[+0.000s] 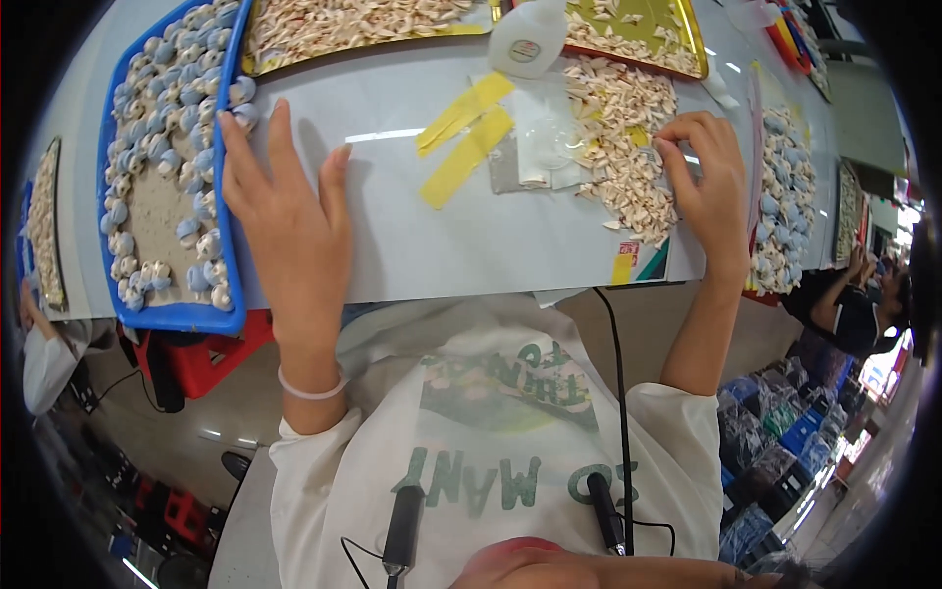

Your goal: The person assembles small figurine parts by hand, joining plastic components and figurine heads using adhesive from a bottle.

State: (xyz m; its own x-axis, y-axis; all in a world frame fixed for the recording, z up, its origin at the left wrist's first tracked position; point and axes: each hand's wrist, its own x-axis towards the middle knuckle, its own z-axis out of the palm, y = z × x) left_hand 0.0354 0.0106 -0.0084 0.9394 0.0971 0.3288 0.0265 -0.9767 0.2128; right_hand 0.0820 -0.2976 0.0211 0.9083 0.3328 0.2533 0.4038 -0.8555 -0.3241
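Note:
My left hand (289, 201) lies beside the blue tray (233, 245), its fingers spread and the fingertips near the tray's right rim. Close to the index fingertip are small round blue-and-white pieces (242, 90) at that rim; more of them fill the tray. At the right edge of a loose heap of small pointed cream pieces (628, 147), my right hand (708, 177) has thumb and index finger pinched together. Whatever is between those fingertips is too small to make out.
Yellow tape strips (466, 157) lie mid-table, left of a clear round dish (556, 144) on a pale sheet. A white bottle (528, 39) stands behind. Trays of cream pieces (363, 25) line the far side. More blue-and-white pieces (783, 206) sit at right. A black cable (618, 363) hangs in front.

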